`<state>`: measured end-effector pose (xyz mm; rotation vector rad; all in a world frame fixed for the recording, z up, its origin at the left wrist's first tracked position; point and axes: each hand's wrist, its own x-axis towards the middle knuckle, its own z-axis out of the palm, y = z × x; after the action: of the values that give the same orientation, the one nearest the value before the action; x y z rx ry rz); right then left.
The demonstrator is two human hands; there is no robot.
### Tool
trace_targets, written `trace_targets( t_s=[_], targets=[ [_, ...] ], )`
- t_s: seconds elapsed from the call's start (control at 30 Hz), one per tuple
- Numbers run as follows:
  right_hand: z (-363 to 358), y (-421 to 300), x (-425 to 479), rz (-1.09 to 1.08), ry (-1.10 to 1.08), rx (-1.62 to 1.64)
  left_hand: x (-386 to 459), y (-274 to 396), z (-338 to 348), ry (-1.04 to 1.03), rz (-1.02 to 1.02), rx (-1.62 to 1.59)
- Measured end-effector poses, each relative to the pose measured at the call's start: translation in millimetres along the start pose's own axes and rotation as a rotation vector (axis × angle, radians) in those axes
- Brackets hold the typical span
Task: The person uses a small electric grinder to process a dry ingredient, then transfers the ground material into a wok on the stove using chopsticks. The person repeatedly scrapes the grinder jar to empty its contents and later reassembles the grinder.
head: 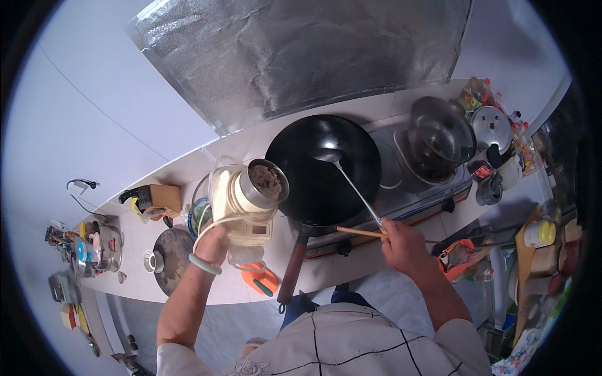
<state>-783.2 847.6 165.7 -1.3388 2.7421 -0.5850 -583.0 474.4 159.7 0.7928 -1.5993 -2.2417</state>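
Note:
My left hand (214,244) grips a cream-coloured electric grinder (247,230) with its cord looped around it. The grinder's metal cup (249,195) tilts beside the wok's left rim, and a brown ground mass (265,182) fills much of it. In my right hand (404,246) is a metal wok spatula (356,188), its blade resting inside the black wok (301,188). A thin wooden stick (360,231), perhaps a chopstick, also sticks out of that hand. The wok sits on the gas stove (390,160), its wooden handle (292,272) pointing towards me.
A lidded pot (439,136) stands on the right burner, bottles (479,94) beyond it. An orange-handled thing (258,278) lies below the grinder. Leftward are a round board (175,261), a knife block (162,199) and a glass container (110,246). Foil (305,51) covers the wall.

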Motion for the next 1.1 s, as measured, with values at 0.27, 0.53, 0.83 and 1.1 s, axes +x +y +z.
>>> trace_targets(
  t_s=[0.27, 0.53, 0.83, 1.1],
  targets=[
    [-17.9, 5.6, 16.7, -0.049, -0.102, 0.026, 12.4, 27.3, 23.1, 0.042, -0.017, 0.072],
    [-26.4, 9.4, 21.3, -0.069, -0.072, 0.089, 24.9, 43.6, 28.7, -0.004, 0.002, 0.162],
    [-32.4, 12.6, 35.2, -0.045, -0.057, 0.157, 39.5, 61.0, 39.9, -0.086, 0.037, 0.345],
    [-31.3, 16.4, 51.4, -0.080, 0.019, 0.197, 43.1, 72.7, 50.4, -0.082, 0.075, 0.342]
  ],
)
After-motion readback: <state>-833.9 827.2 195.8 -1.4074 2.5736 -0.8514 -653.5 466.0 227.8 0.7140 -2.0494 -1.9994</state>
